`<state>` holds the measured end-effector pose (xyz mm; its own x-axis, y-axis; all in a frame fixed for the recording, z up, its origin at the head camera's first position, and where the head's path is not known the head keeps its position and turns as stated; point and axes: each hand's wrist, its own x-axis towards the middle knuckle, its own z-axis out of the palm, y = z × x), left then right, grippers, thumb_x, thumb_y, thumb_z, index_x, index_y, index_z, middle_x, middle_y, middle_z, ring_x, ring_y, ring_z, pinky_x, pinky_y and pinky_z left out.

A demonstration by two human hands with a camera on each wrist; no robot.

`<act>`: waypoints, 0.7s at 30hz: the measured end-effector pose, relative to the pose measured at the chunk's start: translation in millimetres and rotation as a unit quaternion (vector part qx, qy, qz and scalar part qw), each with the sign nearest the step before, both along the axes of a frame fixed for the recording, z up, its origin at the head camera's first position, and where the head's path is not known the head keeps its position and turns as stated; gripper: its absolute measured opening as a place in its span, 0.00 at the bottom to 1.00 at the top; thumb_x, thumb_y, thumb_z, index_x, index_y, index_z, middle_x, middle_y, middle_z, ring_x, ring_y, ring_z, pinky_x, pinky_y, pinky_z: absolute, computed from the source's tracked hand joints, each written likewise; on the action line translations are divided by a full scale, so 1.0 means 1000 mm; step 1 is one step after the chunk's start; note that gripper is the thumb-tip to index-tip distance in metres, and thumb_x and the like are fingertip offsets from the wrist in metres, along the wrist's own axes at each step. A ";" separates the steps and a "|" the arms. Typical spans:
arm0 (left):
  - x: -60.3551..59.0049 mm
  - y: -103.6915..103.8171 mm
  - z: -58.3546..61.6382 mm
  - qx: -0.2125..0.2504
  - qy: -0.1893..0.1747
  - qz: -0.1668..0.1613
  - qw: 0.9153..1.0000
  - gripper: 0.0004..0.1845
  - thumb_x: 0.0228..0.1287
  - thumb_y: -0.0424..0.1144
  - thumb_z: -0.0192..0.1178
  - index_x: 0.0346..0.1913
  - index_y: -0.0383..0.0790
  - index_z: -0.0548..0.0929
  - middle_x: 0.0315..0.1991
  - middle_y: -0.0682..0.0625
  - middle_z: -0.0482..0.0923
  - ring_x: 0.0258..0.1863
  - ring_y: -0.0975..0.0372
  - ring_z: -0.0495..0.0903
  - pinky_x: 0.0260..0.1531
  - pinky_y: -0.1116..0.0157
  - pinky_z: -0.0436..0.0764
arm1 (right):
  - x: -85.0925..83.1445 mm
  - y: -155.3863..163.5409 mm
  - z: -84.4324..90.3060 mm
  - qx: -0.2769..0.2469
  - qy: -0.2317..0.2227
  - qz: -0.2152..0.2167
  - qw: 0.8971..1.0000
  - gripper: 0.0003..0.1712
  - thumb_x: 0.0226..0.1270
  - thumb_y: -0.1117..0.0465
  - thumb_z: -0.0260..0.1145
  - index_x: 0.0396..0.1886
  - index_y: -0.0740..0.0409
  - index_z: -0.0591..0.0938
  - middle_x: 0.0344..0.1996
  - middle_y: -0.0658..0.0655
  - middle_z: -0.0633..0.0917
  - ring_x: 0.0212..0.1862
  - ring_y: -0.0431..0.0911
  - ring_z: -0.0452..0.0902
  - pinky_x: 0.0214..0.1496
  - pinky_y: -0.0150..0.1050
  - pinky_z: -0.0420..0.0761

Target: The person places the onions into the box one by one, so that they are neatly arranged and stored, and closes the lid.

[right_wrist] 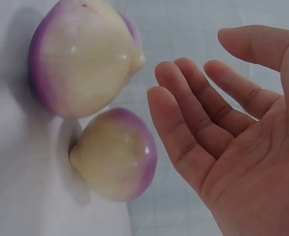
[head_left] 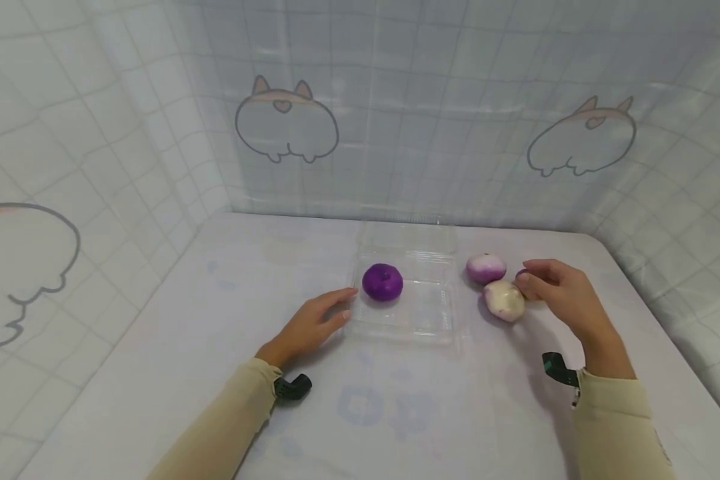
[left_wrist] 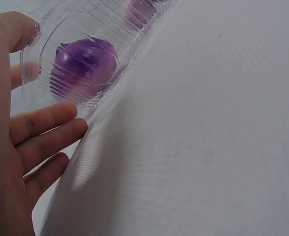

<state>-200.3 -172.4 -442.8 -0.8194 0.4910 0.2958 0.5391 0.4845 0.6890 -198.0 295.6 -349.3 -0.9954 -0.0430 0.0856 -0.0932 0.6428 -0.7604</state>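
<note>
In the head view, your left hand sits at the left edge of the clear container, fingers relaxed and nearly straight against its rim. The container lies unfolded on the surface, its long axis running away from you, with the lid toward the wall. The round purple vegetable sits in its left part, dimple upward, just beyond your left fingertips. Your right hand is over the right side; its thumb and fingers partly cover the third vegetable. Just left of them lie the cream vegetable, pale face up, and the pink-white vegetable farther back.

In the left wrist view, your thumb tip meets the container's clear edge, one finger shows through the plastic, and the others extend loosely below. The purple vegetable is inside the wall, ahead of your fingers.

In the right wrist view, your fingers curve loosely, grasping nothing, with a gap to the vegetables. The larger one points its tip away from the surface; the smaller, nearest your fingertips, points its tip toward the surface.
</note>
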 end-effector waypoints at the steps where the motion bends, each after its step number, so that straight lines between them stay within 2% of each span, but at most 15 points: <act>1: 0.000 0.000 0.000 -0.001 -0.001 0.001 1.000 0.26 0.76 0.46 0.56 0.72 0.44 0.72 0.69 0.51 0.72 0.70 0.57 0.67 0.70 0.53 0.64 | 0.001 0.002 -0.001 0.000 -0.008 -0.002 1.000 0.29 0.72 0.45 0.64 0.63 0.60 0.78 0.51 0.61 0.85 0.46 0.44 0.83 0.46 0.26 0.73; 9: 0.001 -0.001 0.002 -0.006 -0.008 0.004 1.000 0.26 0.76 0.46 0.56 0.72 0.45 0.71 0.69 0.52 0.72 0.71 0.58 0.67 0.71 0.54 0.63 | 0.005 0.013 -0.008 -0.029 -0.055 0.003 0.998 0.33 0.73 0.44 0.63 0.66 0.63 0.75 0.51 0.53 0.85 0.45 0.47 0.86 0.46 0.23 0.76; 13: 0.001 -0.001 0.003 -0.006 -0.008 0.005 1.000 0.26 0.75 0.45 0.56 0.72 0.45 0.72 0.68 0.51 0.73 0.70 0.57 0.67 0.71 0.54 0.63 | 0.005 0.016 -0.014 -0.030 -0.057 0.007 0.998 0.33 0.74 0.46 0.63 0.66 0.66 0.74 0.52 0.58 0.84 0.44 0.46 0.86 0.44 0.24 0.79; 16: 0.001 0.000 0.003 -0.004 -0.005 0.004 1.000 0.26 0.75 0.44 0.57 0.72 0.43 0.72 0.68 0.50 0.73 0.70 0.56 0.67 0.71 0.54 0.64 | 0.004 0.017 -0.018 -0.027 -0.058 0.011 0.998 0.32 0.74 0.48 0.63 0.65 0.68 0.74 0.54 0.66 0.82 0.43 0.44 0.85 0.44 0.28 0.81; 21: 0.001 0.001 0.005 -0.005 -0.009 0.003 1.000 0.26 0.75 0.44 0.57 0.72 0.43 0.72 0.68 0.50 0.73 0.70 0.57 0.67 0.71 0.54 0.63 | 0.003 0.017 -0.021 -0.009 -0.066 0.028 0.997 0.29 0.75 0.51 0.63 0.64 0.69 0.74 0.55 0.68 0.80 0.44 0.44 0.83 0.45 0.34 0.84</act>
<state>-198.9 -171.8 -438.1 -0.8280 0.4882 0.2757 0.5228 0.4946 0.6943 -195.1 313.0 -370.5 -0.9940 -0.0992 -0.0454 -0.0267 0.6248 -0.7804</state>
